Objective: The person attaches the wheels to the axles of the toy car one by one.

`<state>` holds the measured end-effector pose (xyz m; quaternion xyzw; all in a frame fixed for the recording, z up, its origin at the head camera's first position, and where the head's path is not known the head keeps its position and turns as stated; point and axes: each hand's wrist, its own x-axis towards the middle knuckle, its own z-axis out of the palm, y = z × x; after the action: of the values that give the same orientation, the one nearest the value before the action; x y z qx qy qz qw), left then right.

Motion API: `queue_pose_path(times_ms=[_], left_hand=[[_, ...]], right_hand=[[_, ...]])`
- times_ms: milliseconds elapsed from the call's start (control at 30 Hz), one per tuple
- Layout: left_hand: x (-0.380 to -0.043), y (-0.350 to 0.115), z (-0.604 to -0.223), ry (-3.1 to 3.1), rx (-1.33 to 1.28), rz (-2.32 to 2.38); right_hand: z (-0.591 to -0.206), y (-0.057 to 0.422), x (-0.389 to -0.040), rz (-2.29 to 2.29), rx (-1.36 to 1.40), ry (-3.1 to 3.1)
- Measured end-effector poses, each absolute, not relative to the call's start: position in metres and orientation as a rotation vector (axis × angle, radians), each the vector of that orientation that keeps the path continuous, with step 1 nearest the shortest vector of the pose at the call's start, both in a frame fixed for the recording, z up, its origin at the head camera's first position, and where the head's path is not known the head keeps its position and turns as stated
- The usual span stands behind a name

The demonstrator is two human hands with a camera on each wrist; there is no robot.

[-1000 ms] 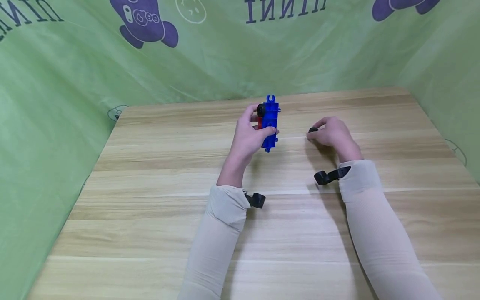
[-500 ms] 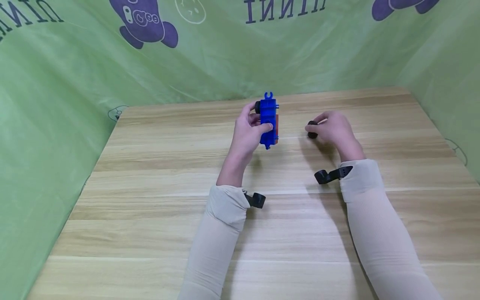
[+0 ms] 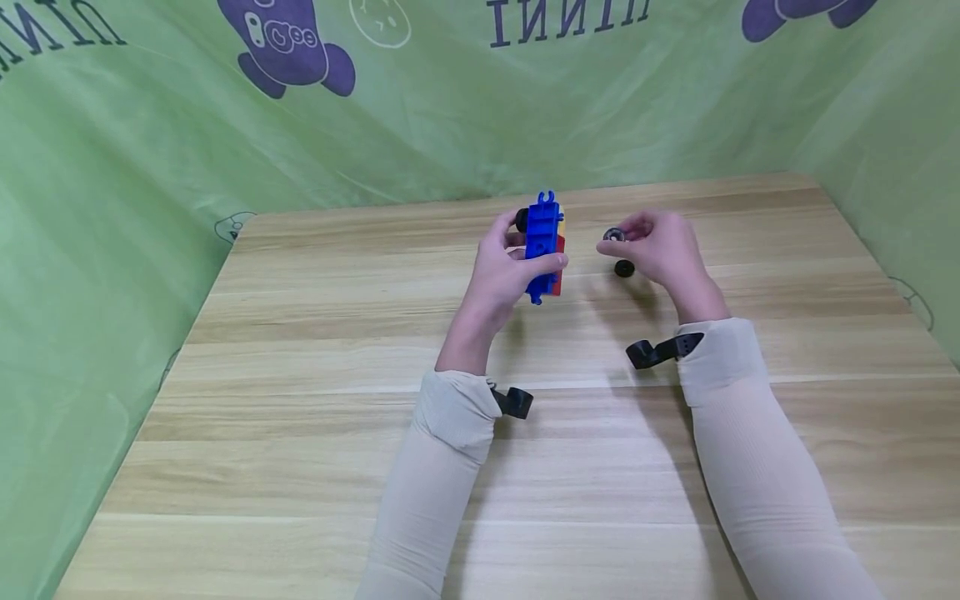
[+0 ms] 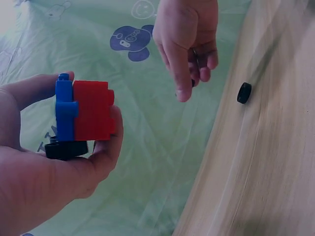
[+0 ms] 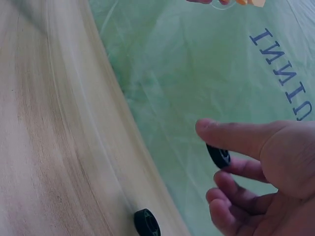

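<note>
My left hand (image 3: 495, 271) grips a toy vehicle above the table, thumb across its blue base (image 3: 542, 237). A red brick (image 4: 92, 110) sits against that base, and a bit of yellow brick (image 3: 562, 221) peeks out behind it. Black wheels (image 4: 69, 149) are fitted along the vehicle's left side; small blue axle pegs on its right side are bare. To the right, my right hand (image 3: 663, 250) pinches a loose black wheel (image 5: 218, 156) between thumb and fingers, raised off the table. Just below that hand, another black wheel (image 3: 624, 268) lies on the tabletop.
The wooden table (image 3: 300, 467) spreads under both arms. Behind and beside it hangs a green cloth (image 3: 450, 125) with purple cartoon prints. A black camera mount (image 3: 513, 402) sits at the left cuff, a second black mount (image 3: 660, 351) at the right.
My right hand has risen from the table with one wheel, leaving another lying there. The left hand has turned the toy vehicle, so its red brick now shows on the right side.
</note>
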<state>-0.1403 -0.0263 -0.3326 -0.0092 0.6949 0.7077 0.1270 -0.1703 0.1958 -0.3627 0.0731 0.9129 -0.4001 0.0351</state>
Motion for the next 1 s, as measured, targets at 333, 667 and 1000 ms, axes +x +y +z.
queue_pose_path(times_ms=[333,667,1000], left_hand=[[-0.141,-0.027,-0.334,2.027,-0.057,2.049],[-0.142,-0.027,-0.336,1.990,-0.084,2.117],[-0.143,-0.022,-0.336,1.963,-0.073,2.126]], right_hand=[[-0.355,0.189,-0.165,-1.453,0.072,2.873],[-0.335,0.175,-0.155,-1.781,-0.200,2.902],[-0.324,0.160,-0.145,-1.949,-0.443,2.866]])
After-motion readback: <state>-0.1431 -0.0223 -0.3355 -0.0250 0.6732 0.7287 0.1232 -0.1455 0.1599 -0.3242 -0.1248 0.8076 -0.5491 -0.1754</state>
